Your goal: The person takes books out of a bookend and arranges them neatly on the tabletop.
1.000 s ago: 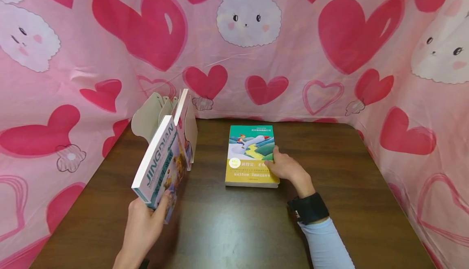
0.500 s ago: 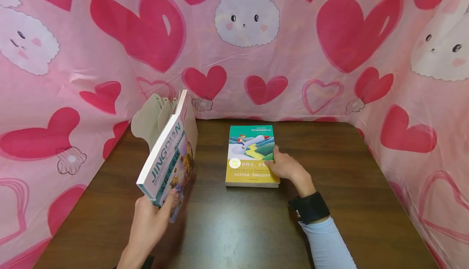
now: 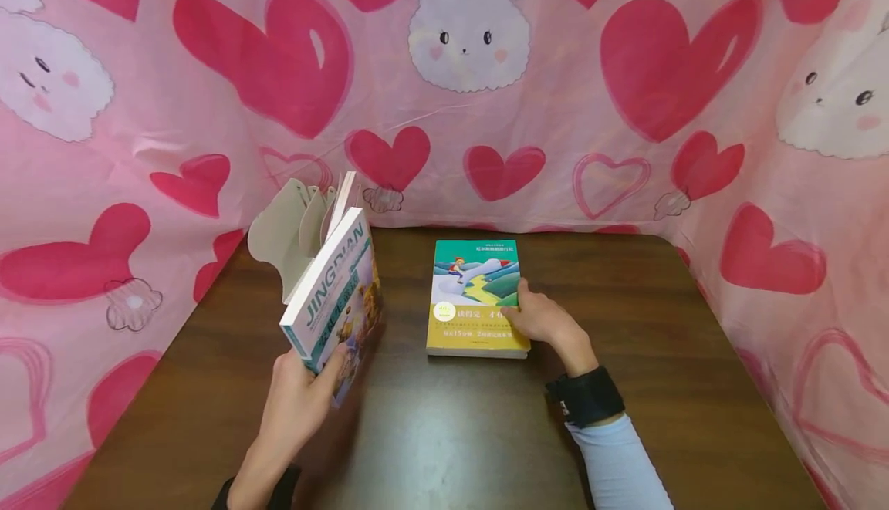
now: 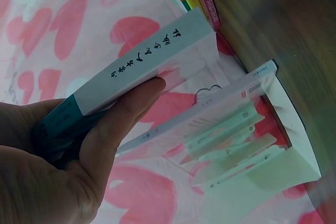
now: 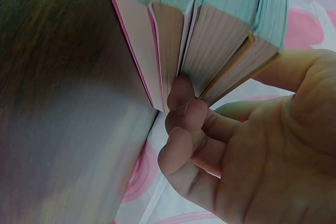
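Observation:
In the head view, my left hand [image 3: 299,402] grips a paperback book [image 3: 340,302] with "JINGDIAN" on its cover. The book is held upright and leaning, its spine edge toward me. Its white and teal spine [image 4: 136,64] shows in the left wrist view, with the thumb along one side. Behind it stands a white book stand [image 3: 278,228] with a thin book [image 3: 342,200] in it, both partly hidden. My right hand [image 3: 549,321] holds the right side of a stack of books [image 5: 210,40], whose top one has a green and yellow cover [image 3: 475,298]. Its fingertips touch the page edges.
A dark wooden table [image 3: 430,433] lies under everything. Pink cloth [image 3: 556,109] with hearts and rabbits surrounds it at the back and both sides. The stand's dividers [image 4: 236,150] show in the left wrist view.
My left hand has moved right and slightly away from me with the book, which now covers more of the stand's right side. The right hand and the stack stay in place.

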The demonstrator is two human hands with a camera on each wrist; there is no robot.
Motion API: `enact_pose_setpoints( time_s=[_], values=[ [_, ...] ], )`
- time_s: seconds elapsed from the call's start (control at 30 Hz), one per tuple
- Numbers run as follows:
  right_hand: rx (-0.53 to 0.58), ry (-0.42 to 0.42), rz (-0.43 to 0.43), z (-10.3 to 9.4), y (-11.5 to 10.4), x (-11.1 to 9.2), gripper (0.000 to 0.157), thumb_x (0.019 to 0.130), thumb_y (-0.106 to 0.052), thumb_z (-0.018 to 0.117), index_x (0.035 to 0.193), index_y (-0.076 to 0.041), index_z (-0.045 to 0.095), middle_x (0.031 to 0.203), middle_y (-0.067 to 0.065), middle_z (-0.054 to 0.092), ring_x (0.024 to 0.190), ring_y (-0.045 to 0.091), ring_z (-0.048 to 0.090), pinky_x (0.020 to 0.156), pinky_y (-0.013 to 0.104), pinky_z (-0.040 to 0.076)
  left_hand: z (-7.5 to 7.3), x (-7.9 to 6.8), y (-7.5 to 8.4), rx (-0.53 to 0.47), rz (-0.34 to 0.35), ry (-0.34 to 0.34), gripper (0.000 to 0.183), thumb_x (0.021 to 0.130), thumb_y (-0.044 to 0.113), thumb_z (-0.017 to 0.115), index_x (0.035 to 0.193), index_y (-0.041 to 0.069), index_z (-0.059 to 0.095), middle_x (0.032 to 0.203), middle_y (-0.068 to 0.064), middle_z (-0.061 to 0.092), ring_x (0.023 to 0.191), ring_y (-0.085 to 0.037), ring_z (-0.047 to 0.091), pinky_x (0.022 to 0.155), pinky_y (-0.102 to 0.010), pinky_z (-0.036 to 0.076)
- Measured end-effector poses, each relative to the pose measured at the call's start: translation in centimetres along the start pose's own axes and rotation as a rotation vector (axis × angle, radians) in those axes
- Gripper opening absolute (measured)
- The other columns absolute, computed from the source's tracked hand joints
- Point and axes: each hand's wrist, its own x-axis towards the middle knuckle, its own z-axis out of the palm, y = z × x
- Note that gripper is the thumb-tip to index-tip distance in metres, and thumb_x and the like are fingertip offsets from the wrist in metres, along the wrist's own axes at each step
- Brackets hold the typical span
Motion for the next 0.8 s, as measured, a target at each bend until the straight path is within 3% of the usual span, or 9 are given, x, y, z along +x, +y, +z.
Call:
enact_pose_setpoints(
  time_s=[0.5,0.8],
  values=[
    [0.005,0.003,-0.019,0.1,0.0,0.1,0.087,0.108,-0.04,0.056,0.163,0.01,0.01,0.16,0.032,0.036,0.134,0.045,0.046,0.114,0.067,0.036,0.8,1.6,-0.8,-0.028,-0.006,-0.019,0.063,0.101,0.002,0.069,0.157,0.007,0.042,0.148,-0.026,0.056,0.122,-0.051,0.063,0.088,-0.068,0.052],
    [0.01,0.007,-0.003,0.2,0.0,0.1,0.086,0.108,-0.039,0.056,0.164,0.009,0.01,0.159,0.031,0.038,0.131,0.043,0.048,0.114,0.066,0.036,1.5,2.8,-1.1,-0.066,-0.004,-0.043,0.071,0.102,0.002,0.067,0.163,0.016,0.033,0.156,-0.021,0.05,0.13,-0.05,0.057,0.092,-0.069,0.049]
  ],
)
